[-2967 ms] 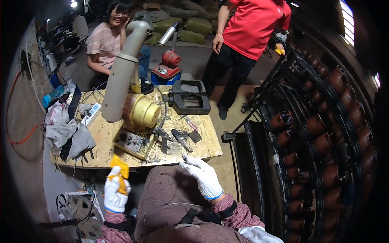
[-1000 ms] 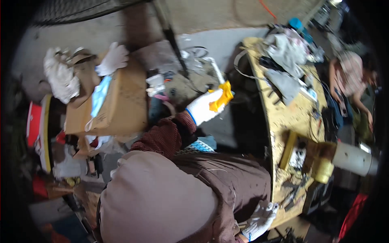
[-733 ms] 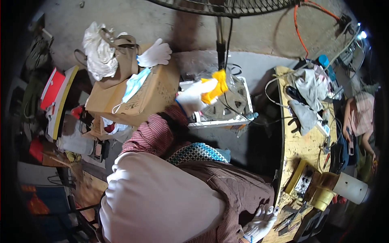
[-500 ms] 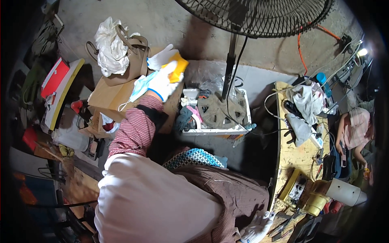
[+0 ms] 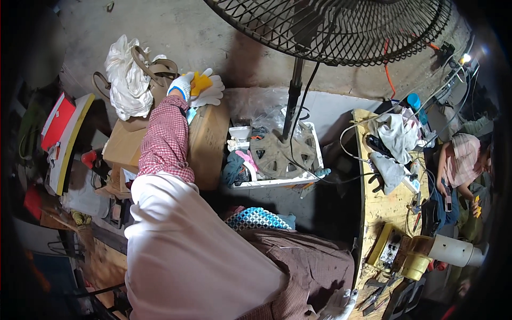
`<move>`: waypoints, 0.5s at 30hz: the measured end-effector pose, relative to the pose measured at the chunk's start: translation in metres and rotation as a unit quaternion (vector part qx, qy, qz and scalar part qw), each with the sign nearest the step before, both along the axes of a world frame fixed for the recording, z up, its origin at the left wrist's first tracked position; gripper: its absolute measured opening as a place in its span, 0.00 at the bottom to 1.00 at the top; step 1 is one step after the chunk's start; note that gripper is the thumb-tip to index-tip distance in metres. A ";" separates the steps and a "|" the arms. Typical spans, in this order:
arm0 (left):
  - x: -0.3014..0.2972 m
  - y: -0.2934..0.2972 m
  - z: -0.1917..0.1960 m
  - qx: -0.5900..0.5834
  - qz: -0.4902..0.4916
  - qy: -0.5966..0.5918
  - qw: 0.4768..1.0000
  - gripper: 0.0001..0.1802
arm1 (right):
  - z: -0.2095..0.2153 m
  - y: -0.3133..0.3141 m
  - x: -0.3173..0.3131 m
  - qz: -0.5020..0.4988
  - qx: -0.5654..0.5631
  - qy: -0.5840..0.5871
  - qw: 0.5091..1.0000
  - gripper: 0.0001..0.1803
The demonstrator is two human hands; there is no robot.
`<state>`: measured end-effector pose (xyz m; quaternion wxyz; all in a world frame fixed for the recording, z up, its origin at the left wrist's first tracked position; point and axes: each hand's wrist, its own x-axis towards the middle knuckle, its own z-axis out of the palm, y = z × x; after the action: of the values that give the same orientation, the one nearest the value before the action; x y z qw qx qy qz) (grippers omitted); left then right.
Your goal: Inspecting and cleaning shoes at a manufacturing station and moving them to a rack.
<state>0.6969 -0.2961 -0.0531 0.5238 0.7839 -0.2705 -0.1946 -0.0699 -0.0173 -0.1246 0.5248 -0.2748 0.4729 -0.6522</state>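
My left hand point(image 5: 182, 85), in a white knitted glove with a blue cuff, reaches far over a cardboard box point(image 5: 208, 141). Its fingers are closed on a soft-looking yellow piece point(image 5: 200, 84) whose exact kind I cannot make out. Right beside it, a loose white glove point(image 5: 214, 92) lies on the box. Part of a light-blue face mask point(image 5: 191, 114) peeks out next to my plaid sleeve. Down at the lower right, by the edge of the wooden bench, my right hand point(image 5: 340, 305) is gloved in white, its fingers apart and nothing seen in them.
A brown handbag point(image 5: 160, 90) with a white plastic bag stands behind the box. The standing fan point(image 5: 298, 96) rises from a white bin point(image 5: 261, 184). On the wooden bench point(image 5: 381, 213) are grey cloths, cables, tools and a yellow machine. Another person point(image 5: 461, 165) sits at the far right.
My left arm has stretched farther out, and the yellow piece is now over the loose glove. More of the mask is hidden. The whole view has shifted; my right hand stays low by the bench.
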 end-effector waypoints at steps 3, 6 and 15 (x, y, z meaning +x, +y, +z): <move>-0.027 -0.012 0.001 0.068 0.006 0.010 0.998 0.21 | 0.000 -0.002 -0.004 -0.002 0.008 0.023 1.000 0.29; 0.003 0.010 0.012 0.127 0.011 -0.029 0.991 0.22 | 0.000 -0.008 -0.005 0.032 0.013 0.017 0.999 0.30; 0.003 0.016 0.070 0.264 0.010 -0.312 0.913 0.32 | 0.007 0.022 -0.016 0.032 0.021 0.049 0.998 0.30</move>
<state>0.6996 -0.2805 0.0169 0.1892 0.9170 -0.3511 0.0008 -0.0863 0.0045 -0.1177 0.5277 -0.3101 0.5024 -0.6108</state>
